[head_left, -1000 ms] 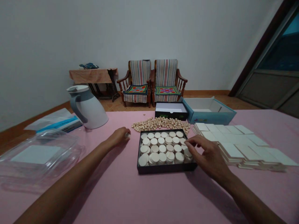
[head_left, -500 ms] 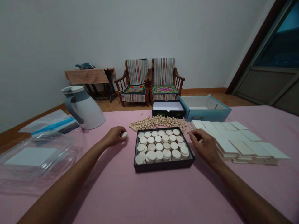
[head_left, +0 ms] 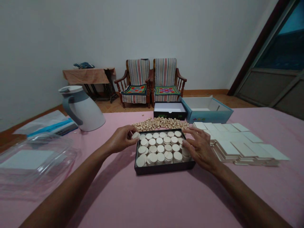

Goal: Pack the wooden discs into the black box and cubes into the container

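Observation:
A shallow black box (head_left: 163, 168) full of pale round wooden discs (head_left: 160, 148) sits in front of me on the pink tablecloth. My left hand (head_left: 121, 139) is closed, pinching one round disc (head_left: 135, 135) at the box's upper left corner. My right hand (head_left: 200, 146) rests on the box's right side, its fingers curled over the discs there. A heap of small wooden beads (head_left: 161, 123) lies just behind the box. Stacks of flat pale square tiles (head_left: 239, 142) are spread out on the right.
A white jug (head_left: 82, 108) stands at the left, with a clear plastic lidded container (head_left: 33, 161) nearer me. A small black box (head_left: 169, 110) and a blue box (head_left: 206, 110) stand open behind the beads. Two striped armchairs (head_left: 152, 80) stand at the far wall.
My left hand carried its disc from the cloth to the box's upper left corner. My right hand moved from the tiles' edge back onto the box's right side.

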Motion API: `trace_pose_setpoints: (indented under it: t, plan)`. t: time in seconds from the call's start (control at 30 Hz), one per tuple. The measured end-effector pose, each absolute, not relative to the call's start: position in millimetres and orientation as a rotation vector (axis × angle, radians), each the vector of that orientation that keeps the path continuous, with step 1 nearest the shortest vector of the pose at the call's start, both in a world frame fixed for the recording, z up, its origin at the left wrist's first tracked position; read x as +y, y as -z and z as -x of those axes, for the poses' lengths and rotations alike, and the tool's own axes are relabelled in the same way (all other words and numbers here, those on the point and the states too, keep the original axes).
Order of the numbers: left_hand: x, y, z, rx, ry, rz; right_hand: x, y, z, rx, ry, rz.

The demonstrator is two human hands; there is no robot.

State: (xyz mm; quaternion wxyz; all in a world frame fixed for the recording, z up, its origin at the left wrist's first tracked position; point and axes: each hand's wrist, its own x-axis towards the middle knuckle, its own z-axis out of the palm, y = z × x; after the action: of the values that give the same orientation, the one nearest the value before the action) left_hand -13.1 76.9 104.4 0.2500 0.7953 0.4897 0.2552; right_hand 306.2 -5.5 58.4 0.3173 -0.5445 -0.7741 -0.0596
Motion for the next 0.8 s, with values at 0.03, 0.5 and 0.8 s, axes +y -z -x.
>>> trace_pose_setpoints:
  t: [0.03, 0.5, 0.8]
  plan:
    - [75.6, -105.6, 12.1, 1.322, -0.69, -2.155, -4.5, -56.1, -306.1, -2.041, 0.156, 1.439]
    - [68.7, -106.5, -73.1, 0.943, -0.496, -2.452, 12.3, -30.1, -321.8, -1.465, -0.134, 1.391]
    - [82.6, -92.8, -149.7, 0.614, -0.364, -2.791, 14.7, -25.6, -324.2, -1.521, -0.149, 1.462]
